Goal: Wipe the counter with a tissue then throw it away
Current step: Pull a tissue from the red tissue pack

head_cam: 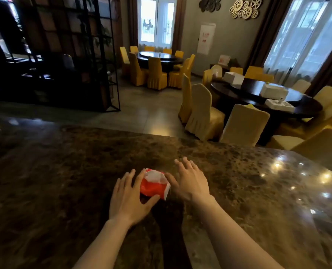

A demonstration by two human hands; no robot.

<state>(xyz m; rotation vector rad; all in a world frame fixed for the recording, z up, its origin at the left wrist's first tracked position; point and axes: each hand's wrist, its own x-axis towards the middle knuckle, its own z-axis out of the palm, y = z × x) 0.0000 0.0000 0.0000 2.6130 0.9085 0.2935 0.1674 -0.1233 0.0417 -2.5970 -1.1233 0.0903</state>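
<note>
A red tissue pack (153, 188) with white tissue showing at its opening lies on the dark brown marble counter (64, 171). My left hand (129, 199) holds the pack's left side, index finger along its far edge and thumb under its near edge. My right hand (190, 181) rests just right of the pack with fingers spread flat over the counter. Its thumb touches the white tissue at the opening.
The counter's far edge runs from mid left to the right. Beyond it are round dark tables (268, 94) with yellow covered chairs (202, 111), white boxes (273, 91) on the near table, and a black metal shelf frame (103, 55) at left.
</note>
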